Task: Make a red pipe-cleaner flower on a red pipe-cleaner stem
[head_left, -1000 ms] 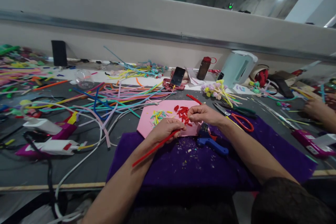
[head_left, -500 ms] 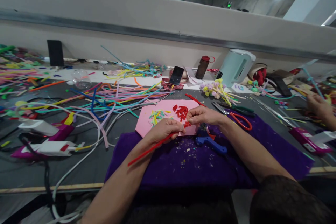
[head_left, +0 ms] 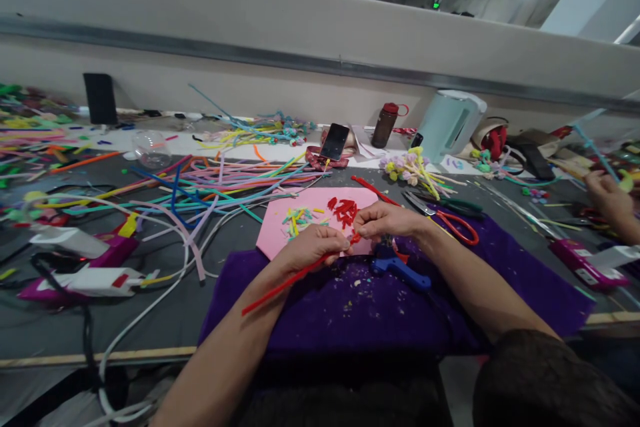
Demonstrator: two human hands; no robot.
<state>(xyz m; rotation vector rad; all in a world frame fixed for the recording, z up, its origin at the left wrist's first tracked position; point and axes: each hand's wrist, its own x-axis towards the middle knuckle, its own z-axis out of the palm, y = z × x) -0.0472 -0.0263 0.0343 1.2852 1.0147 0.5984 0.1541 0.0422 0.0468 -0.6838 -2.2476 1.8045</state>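
While your left hand [head_left: 313, 248] grips the red pipe cleaner [head_left: 280, 285] in a closed fist, its long tail trails back toward your forearm, leaving the tip free. Your right hand [head_left: 387, 220] pinches that tip just beside the left thumb, likely to steady it. Right behind your knuckles, cut red pieces [head_left: 344, 210] lie on the pink sheet [head_left: 273, 237], kept within reach.

A fuzzy red pipe cleaner stem [head_left: 280, 285] lies over a matt purple felt cloth [head_left: 350, 313] flecked with pale scraps, beside a smooth pink foam sheet [head_left: 280, 230]. Nearby are a glossy blue plastic glue gun [head_left: 400, 268], scissors with shiny metal blades and red plastic handles [head_left: 443, 217], and a dull grey tabletop [head_left: 165, 310].
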